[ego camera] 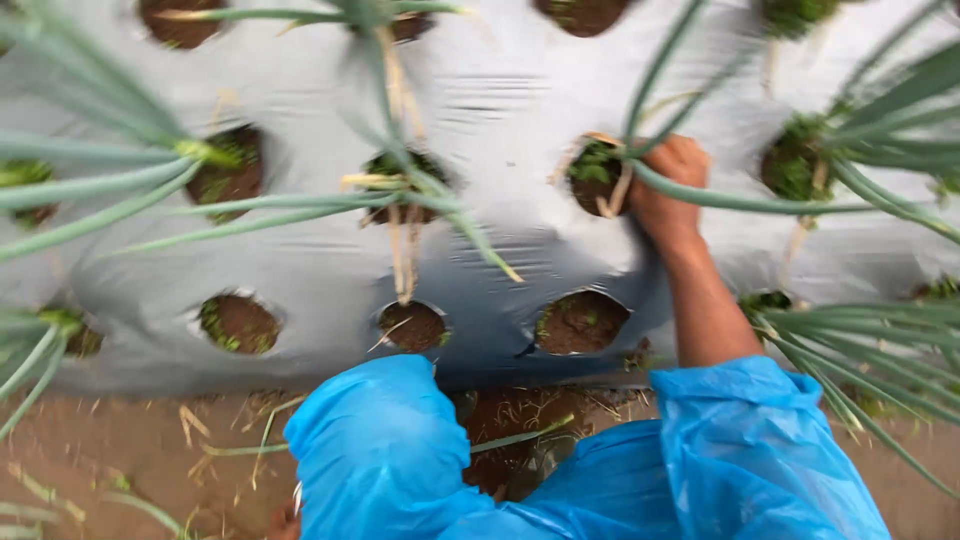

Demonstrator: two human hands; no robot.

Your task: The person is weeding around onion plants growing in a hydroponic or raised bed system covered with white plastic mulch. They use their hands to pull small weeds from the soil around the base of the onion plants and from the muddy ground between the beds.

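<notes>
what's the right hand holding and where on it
The right hand grips a long green onion plant at the base of its stalks, at a hole in the grey plastic sheet.

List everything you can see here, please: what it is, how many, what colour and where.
Plastic sheet: one, silvery grey, covering the bed.
Planting holes: about a dozen showing, brown soil inside, in rows across the sheet.
Onion-like plants: several, long green leaves, rising from the holes.
Weeds: small green clump, in the hole at the right hand.
Bare soil path: brown, along the bottom, with dry straw.
Raincoat sleeves: two, bright blue, bottom centre.
Right hand: closed on a plant's stems at a hole.
Left hand: barely seen, bottom edge.
</notes>
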